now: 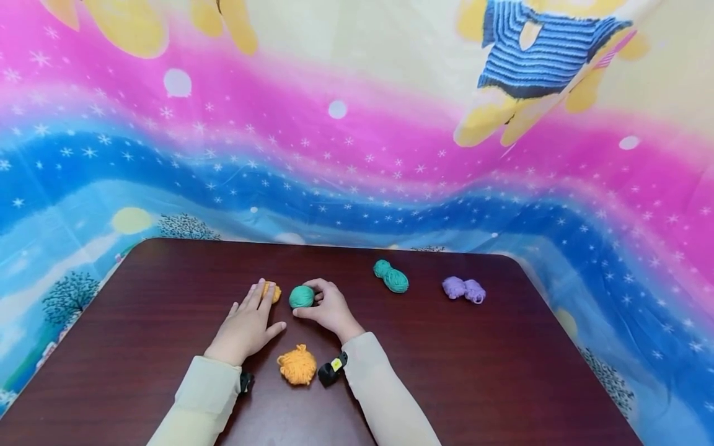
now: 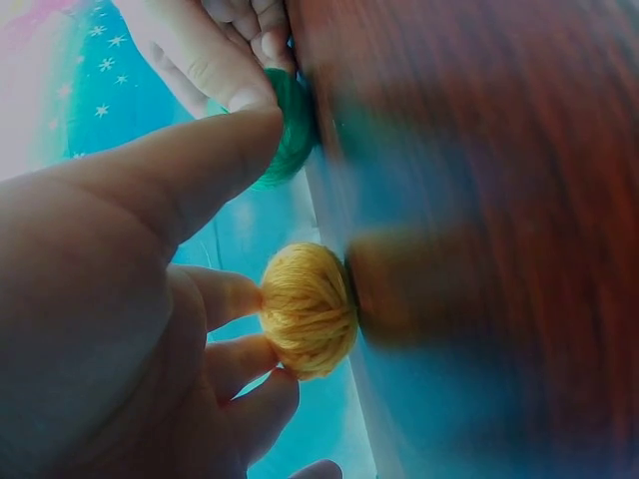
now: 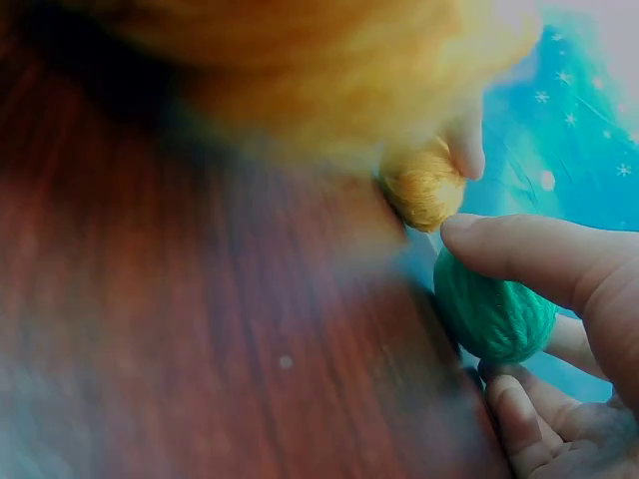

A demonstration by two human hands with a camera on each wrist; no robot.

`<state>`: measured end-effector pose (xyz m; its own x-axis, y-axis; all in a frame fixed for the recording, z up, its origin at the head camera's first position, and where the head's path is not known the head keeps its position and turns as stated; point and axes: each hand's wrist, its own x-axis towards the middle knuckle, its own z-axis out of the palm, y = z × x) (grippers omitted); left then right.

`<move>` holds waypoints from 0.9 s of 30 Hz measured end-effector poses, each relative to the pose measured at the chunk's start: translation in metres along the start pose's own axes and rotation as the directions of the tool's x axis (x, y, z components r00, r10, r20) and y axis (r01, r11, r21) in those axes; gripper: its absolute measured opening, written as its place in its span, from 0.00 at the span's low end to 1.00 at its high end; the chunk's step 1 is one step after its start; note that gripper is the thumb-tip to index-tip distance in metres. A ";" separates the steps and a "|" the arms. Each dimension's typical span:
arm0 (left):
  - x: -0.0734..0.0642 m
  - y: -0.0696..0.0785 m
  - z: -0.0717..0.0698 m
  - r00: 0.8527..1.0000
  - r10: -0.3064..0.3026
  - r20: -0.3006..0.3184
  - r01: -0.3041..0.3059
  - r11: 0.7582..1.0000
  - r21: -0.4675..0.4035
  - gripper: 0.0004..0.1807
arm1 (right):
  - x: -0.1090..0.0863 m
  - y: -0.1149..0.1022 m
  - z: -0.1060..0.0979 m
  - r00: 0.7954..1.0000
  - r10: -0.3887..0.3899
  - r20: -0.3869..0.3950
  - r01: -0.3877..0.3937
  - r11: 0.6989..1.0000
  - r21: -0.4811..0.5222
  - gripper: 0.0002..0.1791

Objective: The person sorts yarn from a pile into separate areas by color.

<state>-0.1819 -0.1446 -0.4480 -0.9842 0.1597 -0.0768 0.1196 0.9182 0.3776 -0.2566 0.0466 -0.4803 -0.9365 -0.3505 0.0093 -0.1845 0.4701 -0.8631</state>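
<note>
My left hand (image 1: 245, 326) lies with its fingers stretched out, and their tips touch a small yellow yarn ball (image 1: 273, 292). In the left wrist view the fingertips meet one side of that yellow ball (image 2: 308, 311), while the thumb stands apart from it. Just to the right, my right hand (image 1: 334, 310) holds a green yarn ball (image 1: 301, 297) on the table between thumb and fingers. The right wrist view shows the thumb over the green ball (image 3: 496, 311) and fingers behind and beneath it. A narrow gap separates the two balls.
A looser orange-yellow yarn ball (image 1: 298, 365) sits between the forearms, blurred and close in the right wrist view. Farther right on the dark wooden table (image 1: 446, 371) are a joined green yarn pair (image 1: 395, 280) and a purple one (image 1: 465, 289). A printed curtain (image 1: 334, 167) hangs behind.
</note>
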 end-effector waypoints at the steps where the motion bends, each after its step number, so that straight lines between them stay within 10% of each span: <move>1: 0.000 0.000 0.000 1.000 0.000 0.001 0.000 1.000 0.000 0.46 | 0.000 0.000 0.000 1.000 -0.002 -0.001 0.002 1.000 0.005 0.29; 15: 0.000 0.000 0.000 1.000 -0.007 0.007 0.007 1.000 -0.007 0.47 | -0.002 0.003 -0.004 0.994 0.055 -0.091 -0.041 0.988 0.147 0.28; 27: 0.000 0.002 -0.001 1.000 -0.005 0.006 0.005 1.000 0.001 0.47 | 0.000 0.001 -0.022 0.940 0.186 -0.286 -0.089 0.943 0.322 0.28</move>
<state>-0.1815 -0.1433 -0.4466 -0.9841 0.1568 -0.0840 0.1144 0.9195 0.3760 -0.2636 0.0649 -0.4706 -0.9999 -0.0109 -0.0074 0.0049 0.2135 -0.9769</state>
